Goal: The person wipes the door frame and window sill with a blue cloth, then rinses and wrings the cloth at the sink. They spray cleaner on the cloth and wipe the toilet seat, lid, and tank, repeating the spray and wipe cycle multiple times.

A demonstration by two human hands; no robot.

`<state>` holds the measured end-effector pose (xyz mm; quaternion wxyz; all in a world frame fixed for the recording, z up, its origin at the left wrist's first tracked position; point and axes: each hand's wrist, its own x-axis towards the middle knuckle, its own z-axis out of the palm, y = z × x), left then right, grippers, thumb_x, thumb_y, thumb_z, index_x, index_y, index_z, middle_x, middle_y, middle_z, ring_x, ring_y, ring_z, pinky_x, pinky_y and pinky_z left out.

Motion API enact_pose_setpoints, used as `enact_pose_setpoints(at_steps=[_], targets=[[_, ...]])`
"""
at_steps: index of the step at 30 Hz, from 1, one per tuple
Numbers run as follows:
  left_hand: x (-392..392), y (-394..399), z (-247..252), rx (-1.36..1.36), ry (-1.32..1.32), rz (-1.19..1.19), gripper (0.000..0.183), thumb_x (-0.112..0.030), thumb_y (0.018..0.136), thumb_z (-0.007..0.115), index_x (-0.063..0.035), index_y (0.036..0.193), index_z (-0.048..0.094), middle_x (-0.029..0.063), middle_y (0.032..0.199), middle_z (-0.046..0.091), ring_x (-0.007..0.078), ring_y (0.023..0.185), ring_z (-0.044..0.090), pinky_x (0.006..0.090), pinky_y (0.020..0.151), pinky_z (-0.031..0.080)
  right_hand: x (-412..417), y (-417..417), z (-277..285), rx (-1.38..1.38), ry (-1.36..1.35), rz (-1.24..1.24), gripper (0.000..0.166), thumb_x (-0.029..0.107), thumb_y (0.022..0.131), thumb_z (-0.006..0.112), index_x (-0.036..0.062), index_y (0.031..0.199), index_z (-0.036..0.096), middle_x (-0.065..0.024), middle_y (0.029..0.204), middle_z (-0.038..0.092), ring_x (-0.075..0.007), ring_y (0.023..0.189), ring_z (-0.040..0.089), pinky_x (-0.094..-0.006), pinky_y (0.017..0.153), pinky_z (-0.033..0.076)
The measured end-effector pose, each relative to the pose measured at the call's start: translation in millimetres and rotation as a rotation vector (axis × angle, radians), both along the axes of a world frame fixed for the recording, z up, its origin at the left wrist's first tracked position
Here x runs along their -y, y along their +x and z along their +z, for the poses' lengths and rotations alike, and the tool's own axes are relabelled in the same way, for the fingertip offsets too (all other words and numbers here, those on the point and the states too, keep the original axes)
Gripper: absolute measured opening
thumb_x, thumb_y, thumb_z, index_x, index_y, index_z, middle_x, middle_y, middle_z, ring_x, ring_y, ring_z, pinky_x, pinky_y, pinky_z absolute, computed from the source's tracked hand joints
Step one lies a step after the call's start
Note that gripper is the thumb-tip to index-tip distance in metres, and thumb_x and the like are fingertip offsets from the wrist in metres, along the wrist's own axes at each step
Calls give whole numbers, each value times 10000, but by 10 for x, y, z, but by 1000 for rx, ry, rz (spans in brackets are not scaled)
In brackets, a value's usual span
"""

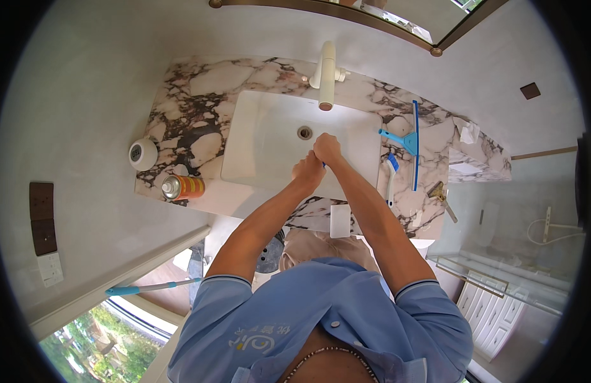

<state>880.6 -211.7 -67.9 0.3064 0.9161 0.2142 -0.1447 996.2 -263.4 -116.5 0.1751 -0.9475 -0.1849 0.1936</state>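
My left hand (309,168) and my right hand (327,147) meet over the white rectangular sink basin (262,143), just below its round drain (304,133). Both look curled, the right one farther from me. A small bit of something blue shows between them; what it is, and which hand has it, I cannot tell. Beyond them, the cream faucet (327,81) reaches over the basin. On the marble counter to the right lie a blue squeegee (409,142) and a white brush with blue bristles (391,174).
An orange spray can (190,187) and a round white device with a display (143,154) are at the counter's left. At the right lie a scraper-like tool (438,192) and crumpled white tissue (468,130). A white object (340,221) is at the front edge; a mirror (401,19) hangs above.
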Motion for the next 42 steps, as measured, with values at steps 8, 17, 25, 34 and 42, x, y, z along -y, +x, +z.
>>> enact_pose_setpoints(at_steps=[8,17,25,34,42], targets=[[-62,-86,149,2,167,-107,376,-158,899,705,-26,1208,539,134,1120,669,357,975,737,474,815,594,58,-273,902,6,-67,96,249,207,935,583,21,992,738,-251,1040,736,-454,949,716,-500,838,587],[-509,-242,101,196,-797,339,509,-267,878,778,57,1226,596,218,1137,651,318,1042,674,459,886,542,422,-439,949,-807,882,-673,948,728,920,587,188,1633,272,-214,1561,396,-361,1393,459,-504,1107,403],[-258,-1028,1300,731,-241,239,567,-246,860,804,25,1306,583,245,1321,546,449,1270,501,471,1088,431,714,-641,1282,-1006,1339,-591,464,409,1070,508,23,1291,641,-108,1135,734,-206,986,720,-339,867,586],[-1255,-2090,1288,1005,647,884,901,-173,784,885,-28,1526,395,234,1537,371,435,1460,271,570,1172,279,1209,-821,1425,-1083,1088,-698,510,446,1046,566,44,1356,618,-98,1258,708,-219,1095,699,-372,962,572],[-1851,-2200,676,927,374,1047,732,-310,831,892,-51,1418,540,188,1307,656,302,1134,668,402,947,563,2300,-1338,1925,-1142,1438,-352,669,472,1047,589,60,1542,410,-100,1455,563,-203,1293,584,-371,1080,502]])
